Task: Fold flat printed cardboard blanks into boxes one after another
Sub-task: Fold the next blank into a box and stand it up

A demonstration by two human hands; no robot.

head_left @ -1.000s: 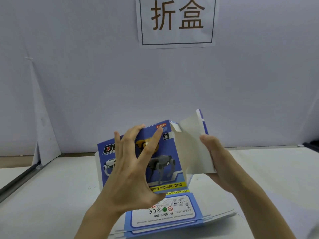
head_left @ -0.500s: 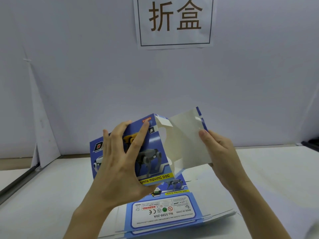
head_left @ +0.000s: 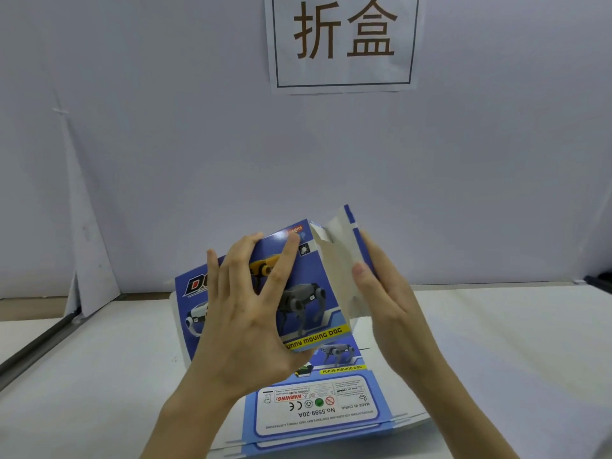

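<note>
Your right grip (head_left: 387, 303), pinching the white-backed flap (head_left: 341, 260) with thumb in front and fingers behind, swung it from wide open to nearly against the open end of the half-formed box (head_left: 308, 293). Your left grip (head_left: 251, 319) stayed spread over the printed front, thumb hooked under the lower edge, holding the box above the stack of flat blanks (head_left: 314, 409) on the desk (head_left: 99, 376). Judgement: end closure was under way, tuck not yet made.
</note>
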